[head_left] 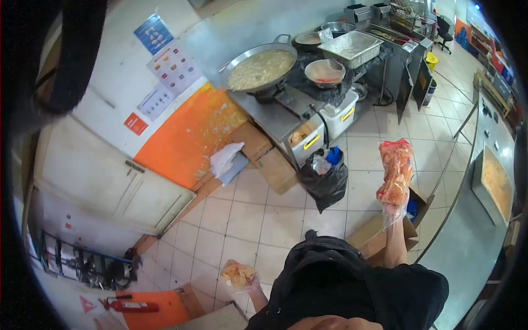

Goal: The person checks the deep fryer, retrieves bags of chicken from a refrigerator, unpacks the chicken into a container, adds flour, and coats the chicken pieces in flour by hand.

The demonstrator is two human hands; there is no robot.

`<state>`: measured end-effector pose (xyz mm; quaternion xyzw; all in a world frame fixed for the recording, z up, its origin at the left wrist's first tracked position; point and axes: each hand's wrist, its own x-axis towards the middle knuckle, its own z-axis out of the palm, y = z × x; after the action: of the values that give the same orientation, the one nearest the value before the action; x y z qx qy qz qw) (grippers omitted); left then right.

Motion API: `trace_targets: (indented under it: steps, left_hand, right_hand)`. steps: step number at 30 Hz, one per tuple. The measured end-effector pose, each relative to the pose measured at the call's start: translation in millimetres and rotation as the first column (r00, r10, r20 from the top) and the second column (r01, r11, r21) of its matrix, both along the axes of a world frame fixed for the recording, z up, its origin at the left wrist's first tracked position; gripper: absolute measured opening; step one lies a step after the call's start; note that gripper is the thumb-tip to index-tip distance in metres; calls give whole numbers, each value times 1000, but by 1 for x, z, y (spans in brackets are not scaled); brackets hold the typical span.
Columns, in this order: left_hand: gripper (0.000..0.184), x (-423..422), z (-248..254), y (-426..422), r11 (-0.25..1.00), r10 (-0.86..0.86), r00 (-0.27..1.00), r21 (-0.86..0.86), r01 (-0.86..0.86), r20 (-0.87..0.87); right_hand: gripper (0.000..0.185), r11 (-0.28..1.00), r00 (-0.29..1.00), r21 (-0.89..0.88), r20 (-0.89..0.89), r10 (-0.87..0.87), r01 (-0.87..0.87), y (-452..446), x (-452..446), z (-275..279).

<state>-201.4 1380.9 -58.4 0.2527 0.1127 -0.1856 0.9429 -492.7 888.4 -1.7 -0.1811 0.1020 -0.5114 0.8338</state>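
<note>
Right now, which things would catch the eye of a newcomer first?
Probably first the clear bag of reddish food held out in the person's right hand, above the tiled floor. Then perhaps the wide metal pan of cloudy liquid near the wall at upper centre, and the orange wall section at its lower left.

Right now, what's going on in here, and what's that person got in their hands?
The person's right hand holds a long clear bag of reddish-orange stuff out over the floor. Their left hand, lower down, holds a smaller yellowish bundle in clear plastic. I can't tell what either one is. A wide pan of cloudy liquid stands apart, beyond both hands.
</note>
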Motion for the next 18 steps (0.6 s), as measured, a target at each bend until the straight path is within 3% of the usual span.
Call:
trace_targets:
  steps: [5,9,10,12,14,15,16,17,18]
  left_hand:
    - [30,76,41,-141,950,-308,940,94,297,146]
    - [42,98,68,-272,838,-544,765,188,512,346]
    - [47,101,73,-307,858,-513,821,168,485,250]
    - [56,104,77,-381,903,-418,907,132,408,54]
    - [61,105,71,-459,848,-529,849,-38,529,10]
    - [63,100,65,-491,812,-576,818,-122,571,-1]
    - [66,101,38,-519,839,-543,840,35,543,10]
    - [69,109,-7,-545,846,-510,860,191,497,24]
    - [72,104,0,-573,825,-507,862,298,480,16]
  right_hand:
    - [48,989,999,143,9,41,-42,-82,82,37]
    - [43,994,997,87,-39,67,-63,-206,135,32]
    - [41,996,996,58,-57,76,-72,-253,145,13]
    - [37,997,961,-60,-276,19,-37,-341,191,14]
    - [33,978,928,-63,-334,165,-196,-440,240,43]
    - [32,967,934,-161,-332,135,-197,-531,273,-21]
    - [29,957,879,-129,-442,178,-259,-556,312,35]
    - [26,927,845,-258,-525,102,-272,-620,366,27]
    - [22,922,759,-220,-642,108,-317,-655,406,50]
